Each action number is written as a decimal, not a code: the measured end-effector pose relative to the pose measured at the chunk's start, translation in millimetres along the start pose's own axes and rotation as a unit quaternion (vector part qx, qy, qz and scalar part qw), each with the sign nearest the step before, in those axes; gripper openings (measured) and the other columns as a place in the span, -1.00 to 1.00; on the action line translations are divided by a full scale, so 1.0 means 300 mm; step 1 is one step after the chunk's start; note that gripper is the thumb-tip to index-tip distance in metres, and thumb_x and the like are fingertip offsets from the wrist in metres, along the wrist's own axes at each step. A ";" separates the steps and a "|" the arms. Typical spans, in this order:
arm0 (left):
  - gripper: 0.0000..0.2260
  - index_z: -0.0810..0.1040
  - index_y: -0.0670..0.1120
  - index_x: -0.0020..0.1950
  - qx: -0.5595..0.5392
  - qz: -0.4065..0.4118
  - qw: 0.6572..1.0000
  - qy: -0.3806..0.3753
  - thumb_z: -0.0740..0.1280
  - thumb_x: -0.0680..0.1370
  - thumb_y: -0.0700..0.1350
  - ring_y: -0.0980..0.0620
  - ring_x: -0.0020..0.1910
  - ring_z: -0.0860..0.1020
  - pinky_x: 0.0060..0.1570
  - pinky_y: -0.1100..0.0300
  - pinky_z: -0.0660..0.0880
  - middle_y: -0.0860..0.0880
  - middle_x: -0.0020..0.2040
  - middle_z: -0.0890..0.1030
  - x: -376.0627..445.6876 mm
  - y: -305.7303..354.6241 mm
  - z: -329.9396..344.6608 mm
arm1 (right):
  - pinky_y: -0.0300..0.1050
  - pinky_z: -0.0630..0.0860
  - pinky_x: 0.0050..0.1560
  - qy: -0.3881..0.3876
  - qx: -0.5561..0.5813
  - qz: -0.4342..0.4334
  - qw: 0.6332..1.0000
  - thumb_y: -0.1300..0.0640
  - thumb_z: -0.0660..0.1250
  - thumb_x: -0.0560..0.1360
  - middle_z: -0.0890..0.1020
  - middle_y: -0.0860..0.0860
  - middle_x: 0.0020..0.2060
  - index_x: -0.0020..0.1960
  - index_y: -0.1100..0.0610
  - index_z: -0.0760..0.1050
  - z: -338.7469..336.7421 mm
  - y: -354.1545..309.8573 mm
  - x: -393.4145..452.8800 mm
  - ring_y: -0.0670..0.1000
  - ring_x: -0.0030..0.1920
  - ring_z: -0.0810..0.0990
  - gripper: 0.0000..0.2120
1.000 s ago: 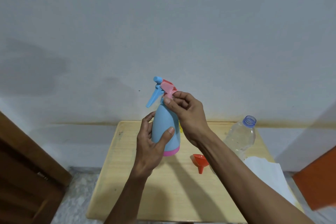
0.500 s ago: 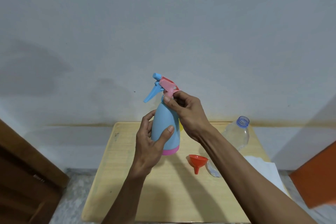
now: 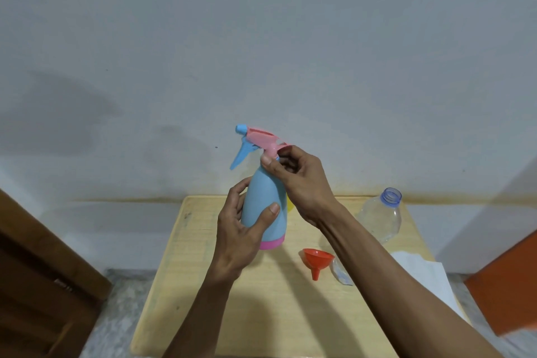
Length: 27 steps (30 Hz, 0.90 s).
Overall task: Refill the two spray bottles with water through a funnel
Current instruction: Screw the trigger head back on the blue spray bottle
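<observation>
A plain grey wall stands behind a small wooden table [image 3: 203, 299]. Above it, the left hand [image 3: 241, 238] wraps around the blue spray bottle [image 3: 263, 206], held upright in the air. The right hand [image 3: 299, 180] pinches the pink top [image 3: 261, 138] at the neck. The bottle looks light, hard and smooth, so hold its fat middle. A red funnel [image 3: 318, 260] and a clear bottle [image 3: 380, 218] wait on the table.

A pale wooden table [image 3: 203, 285] is set against the wall. On it are seen an orange funnel [image 3: 317, 261], a clear uncapped bottle [image 3: 382, 219] and white paper [image 3: 421, 273].
</observation>
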<state>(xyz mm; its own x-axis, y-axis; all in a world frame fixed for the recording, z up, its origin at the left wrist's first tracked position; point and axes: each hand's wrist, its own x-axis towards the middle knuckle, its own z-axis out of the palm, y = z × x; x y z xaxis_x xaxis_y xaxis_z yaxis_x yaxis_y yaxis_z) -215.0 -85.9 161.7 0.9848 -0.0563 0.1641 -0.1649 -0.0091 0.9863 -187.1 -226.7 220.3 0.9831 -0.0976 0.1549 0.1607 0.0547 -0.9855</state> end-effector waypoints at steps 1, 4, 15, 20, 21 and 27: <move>-0.42 0.42 0.27 0.31 0.002 0.000 1.000 0.001 0.51 0.33 0.22 -0.03 0.15 0.62 -0.04 0.00 0.66 0.02 0.25 0.58 0.000 -0.002 0.001 | -0.09 0.58 0.01 0.014 0.017 0.007 1.000 0.07 0.51 0.51 0.68 0.03 -0.14 0.07 0.17 0.63 0.006 0.005 -0.002 -0.06 -0.11 0.64 -0.78; -0.39 0.42 0.24 0.33 0.006 0.005 1.000 0.004 0.50 0.32 0.23 -0.02 0.18 0.60 -0.03 0.03 0.66 0.04 0.26 0.56 0.001 -0.005 0.006 | -0.11 0.56 -0.02 0.034 0.037 0.016 0.999 0.06 0.52 0.50 0.67 0.03 -0.16 0.09 0.21 0.61 0.020 0.013 -0.008 -0.05 -0.14 0.63 -0.72; -0.38 0.41 0.24 0.35 -0.002 0.013 1.000 0.003 0.50 0.33 0.24 -0.06 0.17 0.61 -0.02 0.00 0.66 0.01 0.28 0.56 0.012 0.013 -0.005 | 0.00 0.59 0.09 -0.010 0.062 0.035 0.997 0.01 0.47 0.52 0.68 0.07 -0.05 0.15 0.18 0.60 0.020 -0.012 -0.007 -0.03 -0.05 0.64 -0.69; -0.43 0.43 0.25 0.33 -0.025 0.015 1.000 0.002 0.51 0.36 0.18 -0.06 0.13 0.64 -0.03 -0.02 0.66 -0.02 0.23 0.60 0.014 0.028 -0.007 | 0.08 0.61 0.14 -0.013 0.054 0.031 0.998 0.03 0.41 0.58 0.70 0.14 0.02 0.15 0.17 0.63 0.027 -0.020 -0.018 0.00 -0.04 0.66 -0.76; -0.43 0.44 0.24 0.33 -0.028 0.016 0.999 0.002 0.51 0.36 0.18 -0.06 0.13 0.64 -0.02 -0.02 0.66 -0.02 0.23 0.61 0.015 0.029 -0.006 | 0.11 0.60 0.17 -0.006 0.056 0.030 0.998 0.03 0.43 0.56 0.70 0.16 0.04 0.15 0.17 0.62 0.030 -0.020 -0.018 0.01 -0.03 0.66 -0.75; -0.40 0.43 0.22 0.35 -0.042 0.011 0.999 -0.002 0.51 0.35 0.19 -0.10 0.12 0.65 -0.02 -0.03 0.66 -0.06 0.24 0.60 0.020 0.035 -0.005 | 0.12 0.61 0.15 -0.013 0.053 0.041 0.998 -0.02 0.33 0.63 0.70 0.12 0.03 0.13 0.13 0.65 0.033 -0.039 -0.027 0.02 -0.02 0.65 -0.75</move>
<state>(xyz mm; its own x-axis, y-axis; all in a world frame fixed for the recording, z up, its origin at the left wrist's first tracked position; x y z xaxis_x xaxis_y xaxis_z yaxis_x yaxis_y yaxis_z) -210.8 -84.7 173.1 0.9808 -0.0601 0.1855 -0.1809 0.0752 0.9806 -196.3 -216.7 231.2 0.9951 -0.0628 0.0767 0.0862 0.1656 -0.9824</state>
